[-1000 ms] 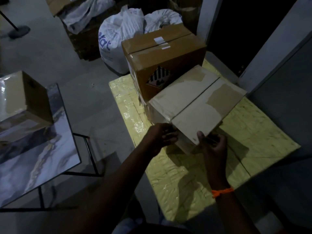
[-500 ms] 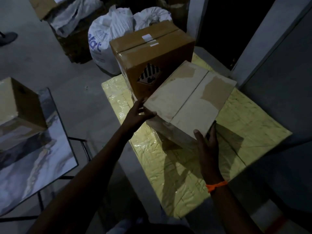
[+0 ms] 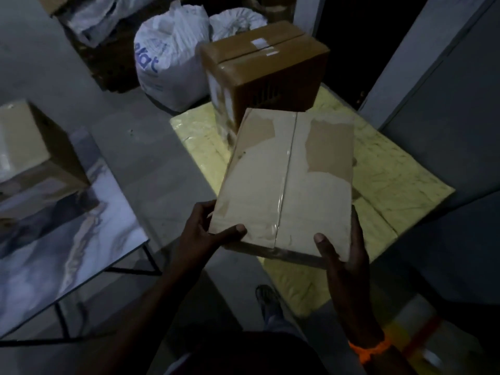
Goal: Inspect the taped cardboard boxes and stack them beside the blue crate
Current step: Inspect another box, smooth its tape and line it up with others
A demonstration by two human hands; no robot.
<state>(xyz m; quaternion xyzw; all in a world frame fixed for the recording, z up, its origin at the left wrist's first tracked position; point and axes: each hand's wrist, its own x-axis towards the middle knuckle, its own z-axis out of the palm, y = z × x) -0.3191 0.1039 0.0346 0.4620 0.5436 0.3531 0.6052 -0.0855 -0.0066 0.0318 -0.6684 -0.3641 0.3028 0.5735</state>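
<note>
Gripping the box (image 3: 286,185) at its two near corners. Left hand (image 3: 205,234) with thumb pressed on top and fingers curled round the side. Right hand (image 3: 343,255) the same way on the other side. Hard to see the lower fingers in the dark, maybe tucked under. Holding the box up in the air, top turned to the eyes, above the yellow sheet (image 3: 392,180) and just in front of the big box (image 3: 265,63). No blue crate in view.

To look well: hold tight, but do not squash. Look along the shiny tape down the middle for lifts or rips. Check the torn brown patches at the far end. Turn slowly to see each side, moving one hand at a time. Mind the table (image 3: 67,239) on the left when turning.
</note>
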